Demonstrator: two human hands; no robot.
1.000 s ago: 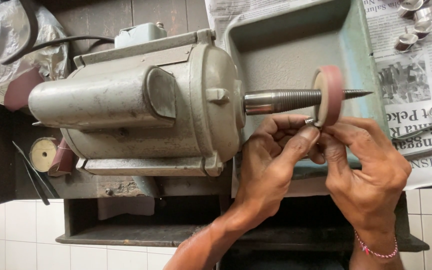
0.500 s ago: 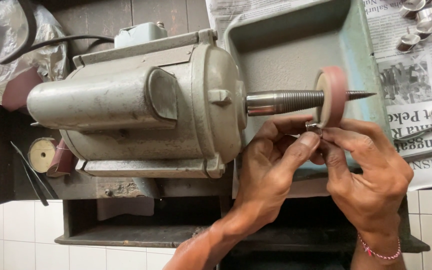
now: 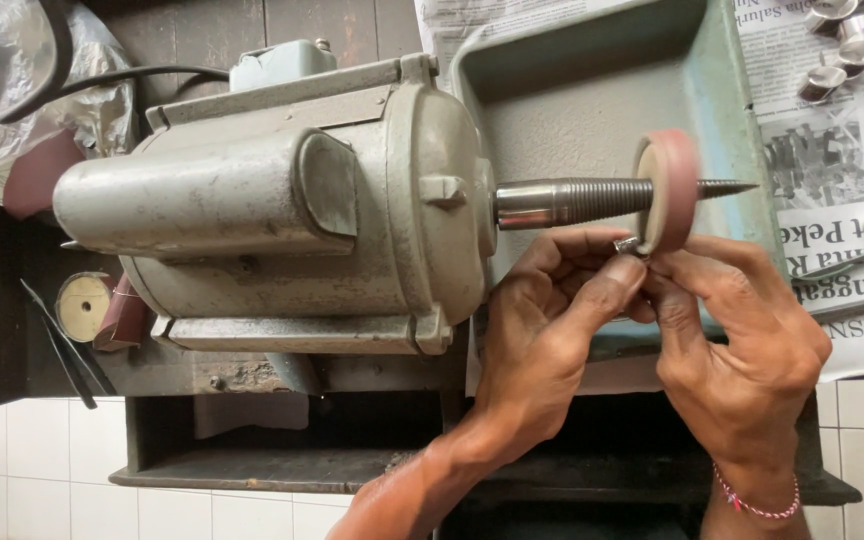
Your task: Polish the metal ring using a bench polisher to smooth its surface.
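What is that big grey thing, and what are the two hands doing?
The camera sits on the person's head, looking down. The big grey metal machine is a motor. A threaded pointed metal rod sticks out of its side, carrying a round pink wheel. The left hand and right hand together pinch a small shiny metal piece against the wheel's bottom edge. A blue-green metal tray lies underneath. More small shiny pieces rest on newspaper beside it.
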